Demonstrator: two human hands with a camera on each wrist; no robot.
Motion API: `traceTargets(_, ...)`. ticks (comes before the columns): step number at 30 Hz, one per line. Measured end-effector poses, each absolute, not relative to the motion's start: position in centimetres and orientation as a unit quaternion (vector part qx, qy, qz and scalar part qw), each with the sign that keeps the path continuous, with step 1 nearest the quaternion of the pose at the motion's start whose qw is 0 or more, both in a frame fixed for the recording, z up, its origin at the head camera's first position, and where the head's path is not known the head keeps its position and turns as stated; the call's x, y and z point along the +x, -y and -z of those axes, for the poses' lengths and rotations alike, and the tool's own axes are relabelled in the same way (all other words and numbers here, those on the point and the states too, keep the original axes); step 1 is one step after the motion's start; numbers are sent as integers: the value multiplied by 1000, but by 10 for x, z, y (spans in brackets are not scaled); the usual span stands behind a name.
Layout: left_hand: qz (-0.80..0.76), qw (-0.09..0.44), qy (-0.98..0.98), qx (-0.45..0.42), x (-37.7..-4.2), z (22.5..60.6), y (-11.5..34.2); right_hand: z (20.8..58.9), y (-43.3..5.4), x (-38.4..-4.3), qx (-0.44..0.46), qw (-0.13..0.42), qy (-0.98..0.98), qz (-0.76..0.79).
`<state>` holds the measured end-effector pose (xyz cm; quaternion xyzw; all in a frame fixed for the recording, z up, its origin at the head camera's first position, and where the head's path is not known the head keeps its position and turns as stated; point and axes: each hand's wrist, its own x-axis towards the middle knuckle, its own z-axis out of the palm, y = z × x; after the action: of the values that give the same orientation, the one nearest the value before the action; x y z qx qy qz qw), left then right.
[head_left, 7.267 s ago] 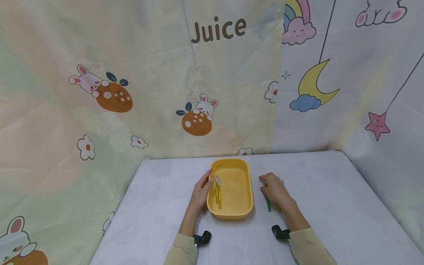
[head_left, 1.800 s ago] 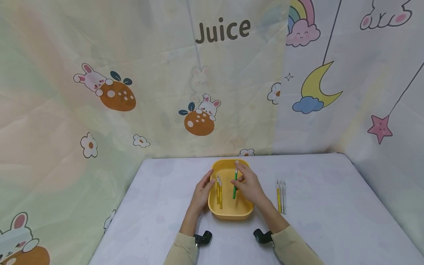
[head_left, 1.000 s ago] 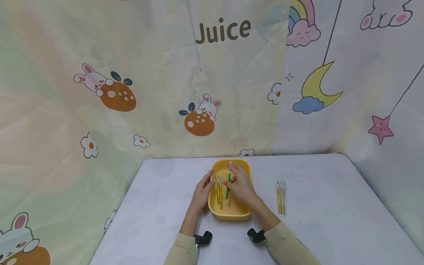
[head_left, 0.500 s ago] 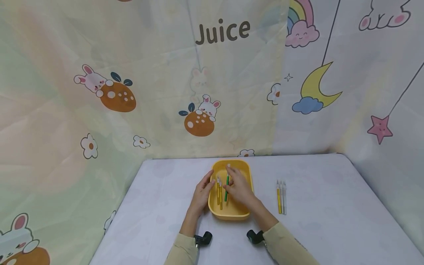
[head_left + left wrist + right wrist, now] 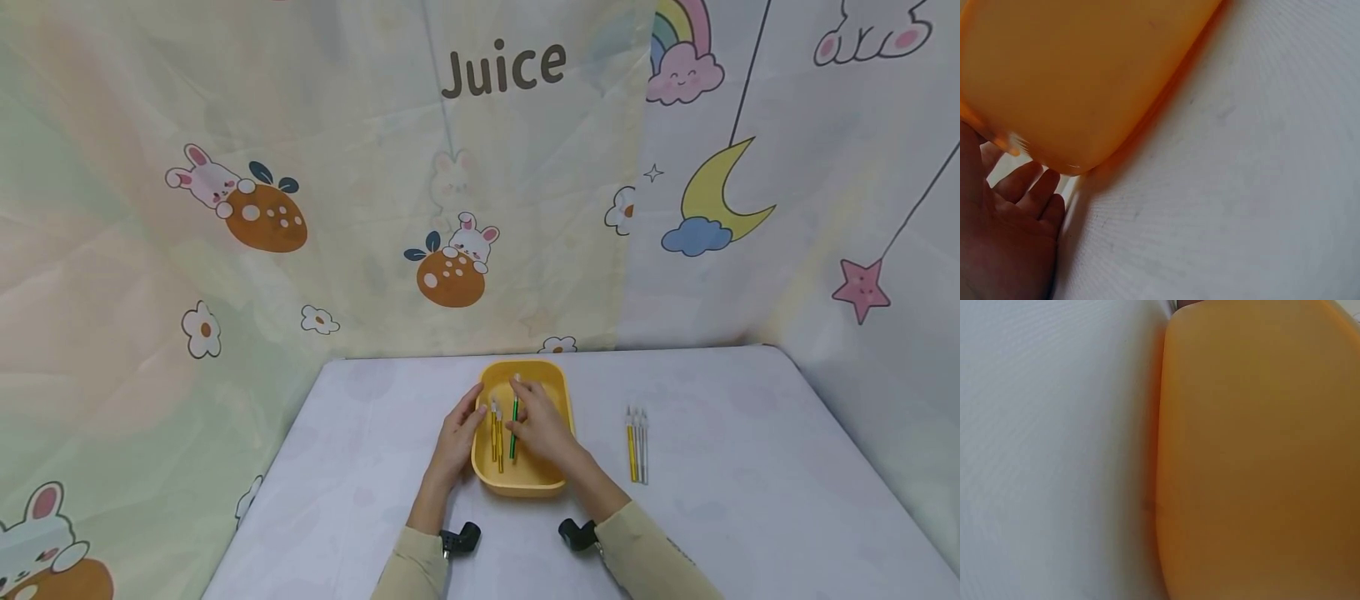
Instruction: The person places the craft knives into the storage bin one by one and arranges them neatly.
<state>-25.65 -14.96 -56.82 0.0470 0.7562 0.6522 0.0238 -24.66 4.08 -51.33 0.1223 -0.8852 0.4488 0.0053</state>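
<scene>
A yellow plastic tray (image 5: pixel 528 490) stands on the white table. My left hand (image 5: pixel 450 437) grips its left side, thumb at the rim; in the left wrist view the fingers of this hand (image 5: pixel 1007 240) curl beside the tray's wall (image 5: pixel 1079 94). Over the tray, my right hand (image 5: pixel 546 429) pinches a slim green pen-like stick (image 5: pixel 513 447) with a pale tip between thumb and fingers. Two yellow sticks (image 5: pixel 500 446) of the same shape lie side by side along the tray's left. The right wrist view shows only the tray's outer wall (image 5: pixel 1260 456) and the tabletop, with the right hand unseen.
Right of the tray, one yellow stick (image 5: pixel 632 450) and silver ones (image 5: pixel 642 454) lie in a row on the table (image 5: pixel 750 467). A printed cloth backdrop (image 5: pixel 360 208) rises behind the table's far edge. Black wrist cameras (image 5: pixel 461 540) sit at both cuffs.
My right hand has left the right of the table with the green stick, carried it over the tray and shifted it left beside the yellow sticks. My left hand stays on the tray.
</scene>
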Motion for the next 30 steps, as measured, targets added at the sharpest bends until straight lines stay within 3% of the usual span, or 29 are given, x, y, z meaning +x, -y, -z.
traceTargets(20,-660,28,-749,53,-255,567,150,519,-41,-247,145,-29,908,-392)
traceTargets(30,-658,25,-751,52,-256,568,149,517,-39,-248,140,-73,912,-379)
